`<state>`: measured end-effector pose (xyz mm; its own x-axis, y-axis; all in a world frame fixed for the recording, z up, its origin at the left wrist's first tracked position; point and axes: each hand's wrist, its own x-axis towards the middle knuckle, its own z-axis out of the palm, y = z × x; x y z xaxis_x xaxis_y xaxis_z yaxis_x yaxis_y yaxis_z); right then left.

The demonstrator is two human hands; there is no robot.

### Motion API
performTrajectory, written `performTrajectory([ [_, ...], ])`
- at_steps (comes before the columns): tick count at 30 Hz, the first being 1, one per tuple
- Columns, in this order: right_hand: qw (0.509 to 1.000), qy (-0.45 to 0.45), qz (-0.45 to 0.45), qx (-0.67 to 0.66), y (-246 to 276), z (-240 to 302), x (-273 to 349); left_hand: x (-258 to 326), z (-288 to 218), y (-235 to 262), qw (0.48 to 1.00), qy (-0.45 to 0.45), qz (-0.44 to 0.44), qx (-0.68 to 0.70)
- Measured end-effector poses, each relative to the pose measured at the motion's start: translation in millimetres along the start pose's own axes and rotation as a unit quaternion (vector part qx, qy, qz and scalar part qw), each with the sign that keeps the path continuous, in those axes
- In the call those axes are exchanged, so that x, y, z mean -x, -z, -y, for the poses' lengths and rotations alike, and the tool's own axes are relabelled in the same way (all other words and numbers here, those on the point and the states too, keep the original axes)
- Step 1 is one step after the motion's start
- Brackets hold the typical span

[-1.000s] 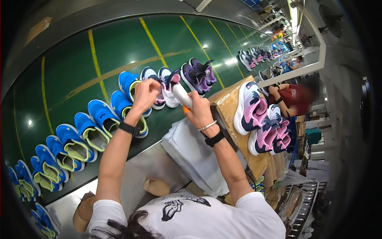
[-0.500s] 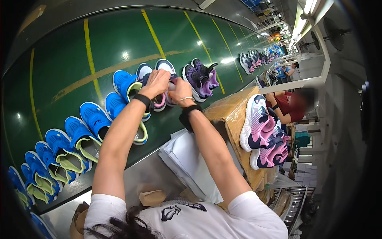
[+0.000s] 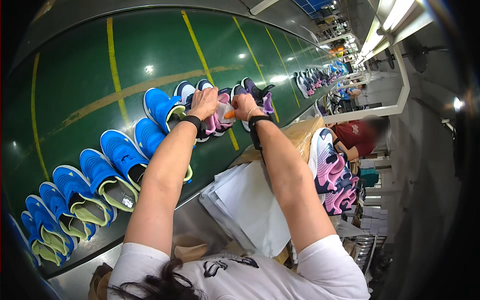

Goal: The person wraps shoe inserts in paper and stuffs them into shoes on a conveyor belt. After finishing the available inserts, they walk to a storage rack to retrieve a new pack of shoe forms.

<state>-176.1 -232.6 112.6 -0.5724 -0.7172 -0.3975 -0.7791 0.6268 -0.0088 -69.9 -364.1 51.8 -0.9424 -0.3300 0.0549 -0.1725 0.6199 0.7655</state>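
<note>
My left hand is closed on the upper of a navy-and-pink sneaker, which stands on the green belt with its pink opening toward me. Just right of it, my right hand has its fingers bent together at the opening. An orange piece shows at its thumb, and a pale whitish bit lies beside it; what the fingers hold cannot be made out. The mate, a white-and-navy sneaker, sits partly behind my left hand. A dark purple sneaker stands close beyond my right hand.
Blue sneakers with lime linings line the near belt edge to the left. Stacked white paper lies below my right forearm. A cardboard box bears pink-and-navy sneakers. A person in a dark red shirt is at the right.
My right hand has drawn away to the right from my left hand, which now grips the sneaker's upper. More of the pink opening shows between them. The view has shifted slightly.
</note>
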Motion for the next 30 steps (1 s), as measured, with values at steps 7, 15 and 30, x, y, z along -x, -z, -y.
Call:
performTrajectory([
  [7,0.988,-0.057,-0.143,0.015,-53,11,-8,2,10,-10,0.999,-0.032,-0.023,-0.006],
  [15,0.985,-0.117,-0.067,0.111,-54,11,-21,20,-6,5,0.998,-0.025,-0.048,-0.009],
  [30,0.981,0.191,0.022,-0.040,-45,191,53,361,-1,98,0.969,0.118,-0.064,-0.206],
])
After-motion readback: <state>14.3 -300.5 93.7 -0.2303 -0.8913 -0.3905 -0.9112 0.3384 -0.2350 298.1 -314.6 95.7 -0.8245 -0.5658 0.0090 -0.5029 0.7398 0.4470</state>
